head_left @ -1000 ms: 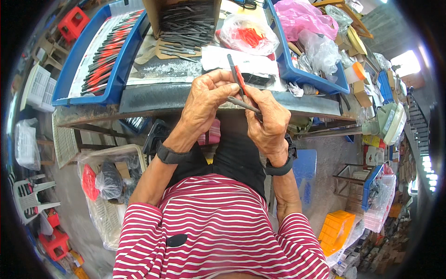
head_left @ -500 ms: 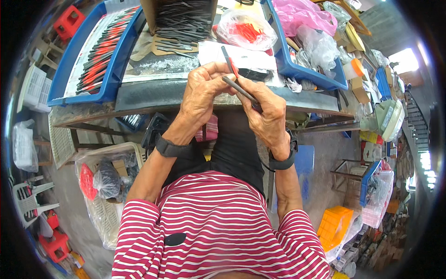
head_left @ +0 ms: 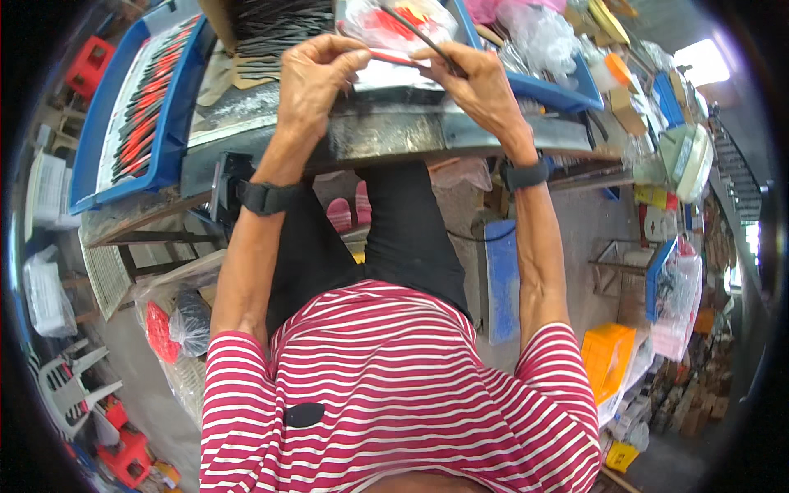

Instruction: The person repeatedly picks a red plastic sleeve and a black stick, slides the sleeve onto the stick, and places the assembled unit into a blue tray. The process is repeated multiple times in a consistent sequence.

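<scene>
Both of my hands are raised over the workbench edge, close together. My left hand [head_left: 316, 86] is closed, thumb and finger pinching one end of a slim red and black stick [head_left: 388, 57]. That stick spans the gap to my right hand [head_left: 481, 90], whose fingers meet its other end. Also gripped in my right hand is a dark slender stick [head_left: 419, 34], slanting up and left. Beyond the hands lies a clear plastic bag [head_left: 357, 18] of red pieces. A heap of dark sticks [head_left: 279, 29] spills from a cardboard box [head_left: 217, 20].
At left, a blue tray [head_left: 168, 140] holds a row of red and black sticks [head_left: 148, 111]. Another blue tray [head_left: 555, 100] with clear plastic bags [head_left: 542, 53] stands at right. Below the bench [head_left: 386, 135] are a bag-lined basket at left and a blue board [head_left: 501, 279] at right.
My hands have moved up and farther apart. The red and black stick has swung from nearly upright to nearly level between them. The view has shifted too.
</scene>
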Demonstrator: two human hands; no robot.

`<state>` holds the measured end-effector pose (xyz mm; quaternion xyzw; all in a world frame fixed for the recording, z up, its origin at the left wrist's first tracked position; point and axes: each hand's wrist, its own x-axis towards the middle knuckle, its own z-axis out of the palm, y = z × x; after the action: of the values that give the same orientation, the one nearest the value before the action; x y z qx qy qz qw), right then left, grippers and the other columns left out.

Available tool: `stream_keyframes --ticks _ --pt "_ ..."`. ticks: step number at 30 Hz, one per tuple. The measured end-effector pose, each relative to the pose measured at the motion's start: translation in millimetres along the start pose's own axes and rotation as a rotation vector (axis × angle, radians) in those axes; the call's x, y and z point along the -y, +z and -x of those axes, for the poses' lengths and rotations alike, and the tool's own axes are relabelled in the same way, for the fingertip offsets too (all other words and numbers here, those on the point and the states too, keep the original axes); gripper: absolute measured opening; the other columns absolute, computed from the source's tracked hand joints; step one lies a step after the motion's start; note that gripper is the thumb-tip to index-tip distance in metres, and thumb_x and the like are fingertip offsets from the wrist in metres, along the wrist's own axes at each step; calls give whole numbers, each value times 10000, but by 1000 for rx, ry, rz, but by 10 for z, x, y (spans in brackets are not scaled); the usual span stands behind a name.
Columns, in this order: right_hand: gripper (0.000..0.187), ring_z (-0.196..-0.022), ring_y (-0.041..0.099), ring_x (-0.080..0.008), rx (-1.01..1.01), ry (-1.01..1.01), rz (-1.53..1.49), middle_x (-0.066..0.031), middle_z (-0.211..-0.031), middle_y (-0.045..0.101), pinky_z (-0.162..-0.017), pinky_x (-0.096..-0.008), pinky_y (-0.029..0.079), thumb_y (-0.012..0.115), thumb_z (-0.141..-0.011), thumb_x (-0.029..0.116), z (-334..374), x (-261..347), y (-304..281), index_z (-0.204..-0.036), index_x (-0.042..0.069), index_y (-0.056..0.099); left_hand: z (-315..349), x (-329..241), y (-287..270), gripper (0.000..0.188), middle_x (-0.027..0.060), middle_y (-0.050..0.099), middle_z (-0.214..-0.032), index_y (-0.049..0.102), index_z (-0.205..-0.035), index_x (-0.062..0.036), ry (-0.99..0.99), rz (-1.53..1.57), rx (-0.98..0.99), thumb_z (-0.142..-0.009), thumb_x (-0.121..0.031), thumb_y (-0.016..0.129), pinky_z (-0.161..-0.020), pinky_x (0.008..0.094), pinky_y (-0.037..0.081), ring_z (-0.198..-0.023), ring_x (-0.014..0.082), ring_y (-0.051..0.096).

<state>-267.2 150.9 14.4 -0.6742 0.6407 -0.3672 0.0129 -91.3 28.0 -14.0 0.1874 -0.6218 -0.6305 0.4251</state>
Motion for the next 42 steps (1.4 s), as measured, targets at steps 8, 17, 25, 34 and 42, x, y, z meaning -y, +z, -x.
stream_keyframes --ticks 8,17,25,34,42 --pt "212 -627 519 -60 -72 46 70 -26 -691 618 -568 -239 429 672 -841 135 3 -259 125 -1047 85 672 -110 175 -5 131 22 659 -739 708 -924 -20 103 -554 1 -840 -87 633 -592 203 442 -641 53 534" --pt "206 -683 592 -163 -108 26 127 -82 -768 637 -636 -300 457 639 -824 80 -77 -253 131 -1026 48 665 -125 298 -11 182 147 642 -717 693 -790 29 75 -456 -103 -708 -121 629 -618 318 483 -646 196 624" --pt "208 -559 502 -35 -304 167 -534 -16 -711 623 -499 -185 406 613 -869 109 -401 31 281 -1038 -10 637 -85 394 -61 105 94 602 -778 692 -738 -53 207 -615 -119 -666 -120 655 -749 355 437 -796 241 543" --pt "168 -766 564 -88 -183 158 -511 -38 -818 591 -696 -234 453 577 -892 149 -451 113 570 -1019 39 593 -71 408 -49 82 53 622 -811 693 -764 -51 240 -708 -124 -689 -85 691 -788 339 416 -820 207 539" --pt "165 -617 610 -111 -242 -21 -154 -52 -677 646 -555 -235 466 578 -930 182 -451 300 350 -984 28 559 -85 405 -43 80 45 612 -806 685 -757 -43 240 -701 -117 -688 -82 684 -778 346 422 -819 194 526"
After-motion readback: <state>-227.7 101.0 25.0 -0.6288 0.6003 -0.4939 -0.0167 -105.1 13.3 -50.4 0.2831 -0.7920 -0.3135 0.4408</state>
